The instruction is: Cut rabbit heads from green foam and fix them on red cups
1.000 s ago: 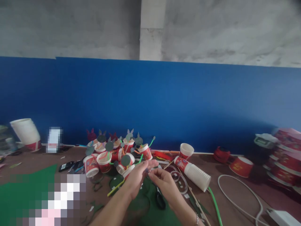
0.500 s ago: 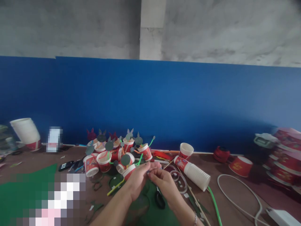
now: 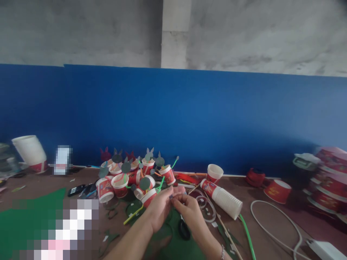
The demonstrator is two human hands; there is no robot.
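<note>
Closed since earlier: left hand (image 3: 159, 206) and right hand (image 3: 189, 210), fingers together pinching a small dark scrap (image 3: 170, 197) just before the cup pile (image 3: 130, 177).

A tiny dark scrap (image 3: 170, 197), pinched between both hands' fingertips above green felt (image 3: 179, 245).
</note>
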